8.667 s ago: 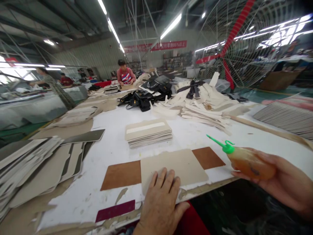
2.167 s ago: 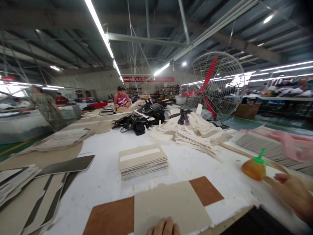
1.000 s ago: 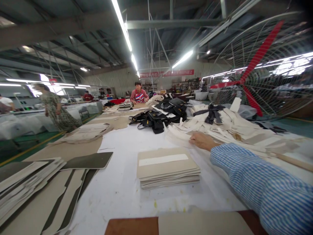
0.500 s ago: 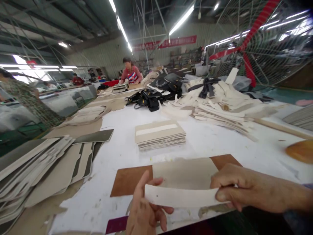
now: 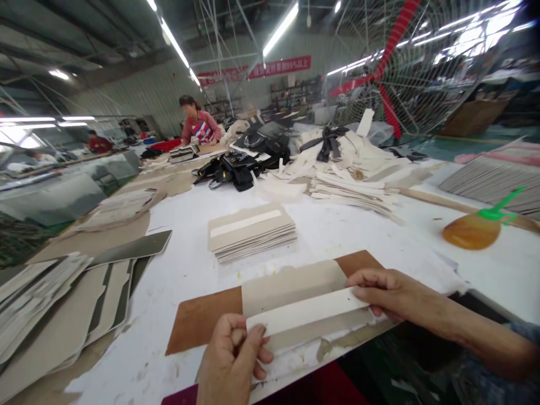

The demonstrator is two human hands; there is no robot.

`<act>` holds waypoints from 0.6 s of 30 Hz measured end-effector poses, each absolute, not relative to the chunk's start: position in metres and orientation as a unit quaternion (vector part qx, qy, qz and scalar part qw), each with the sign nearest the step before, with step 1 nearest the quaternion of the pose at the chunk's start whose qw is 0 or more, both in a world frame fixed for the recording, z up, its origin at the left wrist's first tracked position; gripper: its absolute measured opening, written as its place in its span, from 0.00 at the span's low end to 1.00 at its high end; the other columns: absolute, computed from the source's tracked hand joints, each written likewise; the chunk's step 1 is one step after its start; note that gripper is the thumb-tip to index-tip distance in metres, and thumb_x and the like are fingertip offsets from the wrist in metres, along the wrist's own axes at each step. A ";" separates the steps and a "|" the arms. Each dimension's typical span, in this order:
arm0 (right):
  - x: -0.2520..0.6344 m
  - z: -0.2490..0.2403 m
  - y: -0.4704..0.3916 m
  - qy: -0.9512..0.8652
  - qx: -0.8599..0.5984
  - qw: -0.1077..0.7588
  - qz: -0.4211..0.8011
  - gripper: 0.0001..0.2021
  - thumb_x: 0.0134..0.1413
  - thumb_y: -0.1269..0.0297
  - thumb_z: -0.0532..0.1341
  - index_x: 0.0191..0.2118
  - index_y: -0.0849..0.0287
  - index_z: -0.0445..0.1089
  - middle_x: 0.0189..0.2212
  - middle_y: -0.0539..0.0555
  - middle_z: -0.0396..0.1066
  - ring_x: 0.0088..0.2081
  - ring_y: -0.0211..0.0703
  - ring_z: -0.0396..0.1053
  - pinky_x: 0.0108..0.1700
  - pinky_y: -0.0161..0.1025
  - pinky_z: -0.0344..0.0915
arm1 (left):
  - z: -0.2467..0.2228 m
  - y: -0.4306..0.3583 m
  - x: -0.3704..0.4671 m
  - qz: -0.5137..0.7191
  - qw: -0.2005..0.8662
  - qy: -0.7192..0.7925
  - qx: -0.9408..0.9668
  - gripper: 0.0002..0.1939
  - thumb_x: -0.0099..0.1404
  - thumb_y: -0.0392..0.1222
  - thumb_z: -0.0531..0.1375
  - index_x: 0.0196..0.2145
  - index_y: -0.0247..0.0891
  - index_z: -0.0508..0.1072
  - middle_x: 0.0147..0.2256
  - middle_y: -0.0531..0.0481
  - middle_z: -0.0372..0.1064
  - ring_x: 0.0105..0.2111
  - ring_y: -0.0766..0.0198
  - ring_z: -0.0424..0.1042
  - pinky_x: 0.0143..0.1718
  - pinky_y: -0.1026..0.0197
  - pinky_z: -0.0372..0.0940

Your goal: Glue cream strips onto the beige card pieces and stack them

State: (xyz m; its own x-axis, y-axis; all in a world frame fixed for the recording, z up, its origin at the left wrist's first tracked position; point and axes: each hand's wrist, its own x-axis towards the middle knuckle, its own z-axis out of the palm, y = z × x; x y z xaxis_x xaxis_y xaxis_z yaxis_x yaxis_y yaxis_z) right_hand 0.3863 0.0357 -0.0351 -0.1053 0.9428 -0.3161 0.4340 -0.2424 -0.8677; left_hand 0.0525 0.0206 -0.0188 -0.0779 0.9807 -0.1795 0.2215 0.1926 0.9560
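Head view: your left hand [image 5: 231, 363] pinches the near-left end of a white strip [image 5: 304, 311], thumb on top and fingers curled under. Your right hand [image 5: 390, 292] grips the strip's far-right end, fingers folded over its edge. The strip runs slanted between both hands, stretched flat just over the near edge of a beige board [image 5: 291, 284]. That board lies across a brown board [image 5: 202, 318], whose ends stick out to the left and at the upper right. Both boards rest on the white table [image 5: 189, 264], right at its near rim.

Beyond them, a stack of beige boards [image 5: 251, 232] sits near the middle of the table, with a white strip already on its top piece. Off to your right, well apart from your right hand, an amber glue bottle [image 5: 475, 229] with a green nozzle lies on its side. On your left, grey and beige panels [image 5: 63, 298] fan out in loose piles. Farther back, a heap of white strips [image 5: 354, 174] spreads beside a cluster of black bags [image 5: 236, 166]. A person in a red striped top [image 5: 198, 124] works at the far end of the table. A big caged fan with red blades [image 5: 392, 73] stands at the upper right.
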 end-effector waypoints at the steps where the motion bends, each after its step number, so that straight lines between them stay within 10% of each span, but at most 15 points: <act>1: 0.383 -0.035 0.038 -0.561 -0.626 0.270 0.470 0.28 0.51 0.32 0.64 0.38 0.54 0.75 0.24 0.48 0.65 0.25 0.41 0.62 0.27 0.37 0.55 | -0.018 0.025 0.052 0.397 0.455 0.621 0.500 0.23 0.63 0.64 0.69 0.35 0.43 0.70 0.23 0.53 0.78 0.20 0.62 0.73 0.22 0.64 0.65; 18: 0.364 -0.046 0.051 -0.579 -0.705 0.266 0.311 0.13 0.53 0.47 0.62 0.36 0.51 0.71 0.24 0.49 0.73 0.27 0.48 0.69 0.32 0.43 0.60 | -0.036 0.043 0.041 0.336 0.298 0.681 0.579 0.23 0.68 0.70 0.61 0.36 0.46 0.74 0.25 0.58 0.75 0.27 0.57 0.74 0.34 0.59 0.64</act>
State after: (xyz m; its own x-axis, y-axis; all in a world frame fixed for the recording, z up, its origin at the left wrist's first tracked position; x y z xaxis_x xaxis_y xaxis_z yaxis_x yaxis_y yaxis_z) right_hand 0.3644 0.0506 -0.0462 0.1367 0.9819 -0.1308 0.6507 -0.1886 -0.7355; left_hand 0.0406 0.0434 -0.0360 -0.1517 0.9883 -0.0172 0.5878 0.1042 0.8023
